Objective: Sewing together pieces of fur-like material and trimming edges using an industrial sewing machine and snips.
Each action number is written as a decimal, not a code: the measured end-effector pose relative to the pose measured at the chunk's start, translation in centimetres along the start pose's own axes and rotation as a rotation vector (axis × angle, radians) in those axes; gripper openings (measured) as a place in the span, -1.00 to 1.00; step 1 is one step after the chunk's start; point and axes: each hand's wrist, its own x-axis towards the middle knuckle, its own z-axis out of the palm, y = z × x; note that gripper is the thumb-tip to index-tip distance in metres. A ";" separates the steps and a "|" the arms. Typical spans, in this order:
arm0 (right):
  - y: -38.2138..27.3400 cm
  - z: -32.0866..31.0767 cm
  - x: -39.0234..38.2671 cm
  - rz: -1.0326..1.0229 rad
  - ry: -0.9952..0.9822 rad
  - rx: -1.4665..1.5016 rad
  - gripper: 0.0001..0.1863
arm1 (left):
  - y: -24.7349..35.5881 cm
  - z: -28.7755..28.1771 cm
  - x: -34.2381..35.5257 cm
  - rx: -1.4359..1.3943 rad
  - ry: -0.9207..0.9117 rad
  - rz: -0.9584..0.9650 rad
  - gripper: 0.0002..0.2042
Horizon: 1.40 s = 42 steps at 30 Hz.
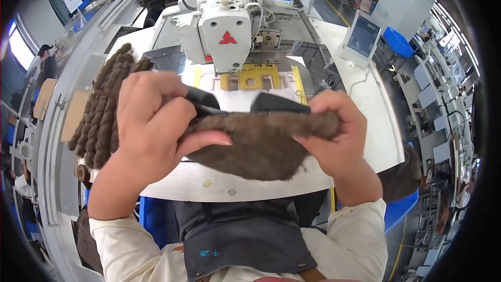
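Note:
A piece of brown fleecy fabric with dark smooth parts on its far edge is held up above the front of the white work table. My left hand grips its left end, fingers curled and thumb laid along the near side. At the right end my right hand pinches it between thumb and fingers. Beyond the fabric stands a white industrial sewing machine. Below its head lies a yellow template frame with cut-outs, on a white sheet. The dark parts partly hide that sheet.
Bundled brown fleecy rolls lie on the left of the table, beside my left forearm. A small screen stands at the back right. Brown fabric hangs over a blue bin low on the right. A metal rail runs along the left.

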 end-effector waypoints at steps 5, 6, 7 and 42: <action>-0.3 -1.6 -1.8 -0.084 0.095 0.050 -0.72 | -1.1 1.7 -2.9 -0.578 -0.127 -0.308 -0.56; -0.4 -1.8 -2.0 -0.082 0.086 0.051 -0.72 | -1.4 1.7 -3.6 -0.578 -0.124 -0.317 -0.56; -0.6 -2.0 -2.3 -0.047 0.095 0.078 -0.72 | -1.5 1.6 -4.4 -0.644 -0.125 -0.330 -0.60; 17.4 1.2 -3.0 0.868 -0.066 0.240 -0.64 | -5.9 18.1 -11.0 -0.960 -0.522 -1.220 -0.61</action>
